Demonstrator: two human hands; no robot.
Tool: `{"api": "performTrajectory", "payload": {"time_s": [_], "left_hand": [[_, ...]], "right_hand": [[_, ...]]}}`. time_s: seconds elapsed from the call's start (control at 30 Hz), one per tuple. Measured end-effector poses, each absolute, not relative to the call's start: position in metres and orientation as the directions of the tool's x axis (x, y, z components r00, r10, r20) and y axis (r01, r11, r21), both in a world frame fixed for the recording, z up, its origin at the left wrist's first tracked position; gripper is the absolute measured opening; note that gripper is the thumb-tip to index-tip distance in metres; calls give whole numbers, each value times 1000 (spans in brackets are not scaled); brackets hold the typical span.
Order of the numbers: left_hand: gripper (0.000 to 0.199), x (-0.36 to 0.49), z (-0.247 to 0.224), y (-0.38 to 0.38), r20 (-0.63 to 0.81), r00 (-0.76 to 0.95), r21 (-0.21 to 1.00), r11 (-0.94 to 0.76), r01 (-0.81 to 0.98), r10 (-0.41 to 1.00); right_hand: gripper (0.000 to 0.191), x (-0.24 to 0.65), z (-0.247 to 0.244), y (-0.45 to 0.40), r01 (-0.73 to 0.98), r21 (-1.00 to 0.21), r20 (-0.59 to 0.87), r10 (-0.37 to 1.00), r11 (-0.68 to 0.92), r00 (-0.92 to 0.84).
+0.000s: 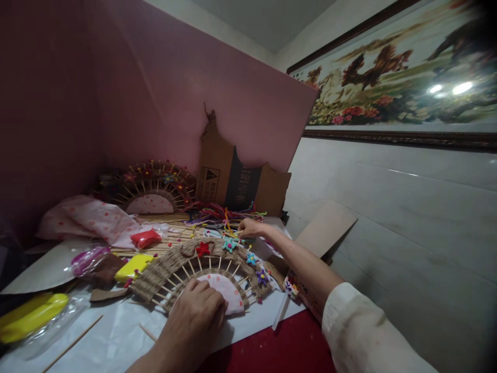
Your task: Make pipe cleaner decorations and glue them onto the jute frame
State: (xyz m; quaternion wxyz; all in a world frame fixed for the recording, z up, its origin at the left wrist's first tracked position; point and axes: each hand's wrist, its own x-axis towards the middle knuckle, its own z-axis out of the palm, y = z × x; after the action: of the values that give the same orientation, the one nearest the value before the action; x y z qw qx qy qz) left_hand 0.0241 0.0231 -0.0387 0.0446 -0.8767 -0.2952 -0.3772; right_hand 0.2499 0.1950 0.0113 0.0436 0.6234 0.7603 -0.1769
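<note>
Half-round brown twine fan [215,248] with star-shaped flowers [230,245] and spotted centre [231,290]

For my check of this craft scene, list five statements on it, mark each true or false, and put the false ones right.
1. The left hand covers part of the woven fan. True.
2. A red star sits on the woven fan. True.
3. Torn cardboard lies flat beneath the woven fan. False: the torn cardboard stands up behind it.
4. The right hand is near the coloured strands. True.
5. The framed picture shows only boats. False: the framed picture shows horses and flowers.
</note>
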Motion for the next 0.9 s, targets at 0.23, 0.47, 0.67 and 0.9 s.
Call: {"api": "performTrajectory", "payload": {"time_s": [0.23, 0.47, 0.67, 0.9], "left_hand": [[26, 24, -39, 23, 684, 545, 129, -816, 563, 485], [28, 24, -39, 23, 694, 544, 104, -813, 573, 472], [26, 23, -41, 22, 676, 549, 118, -808, 578, 492], [25, 22, -39, 21, 650, 552, 127, -790, 600, 523]], "right_hand": [[22, 247, 12, 204, 954, -277, -229, 957, 112, -178], [17, 269, 37, 215, 782, -611, 53, 992, 125, -117], [29, 272, 44, 213, 360, -892, 347, 924, 272, 163], [16, 271, 63, 216, 8, -920, 361, 842, 391, 401]]}}
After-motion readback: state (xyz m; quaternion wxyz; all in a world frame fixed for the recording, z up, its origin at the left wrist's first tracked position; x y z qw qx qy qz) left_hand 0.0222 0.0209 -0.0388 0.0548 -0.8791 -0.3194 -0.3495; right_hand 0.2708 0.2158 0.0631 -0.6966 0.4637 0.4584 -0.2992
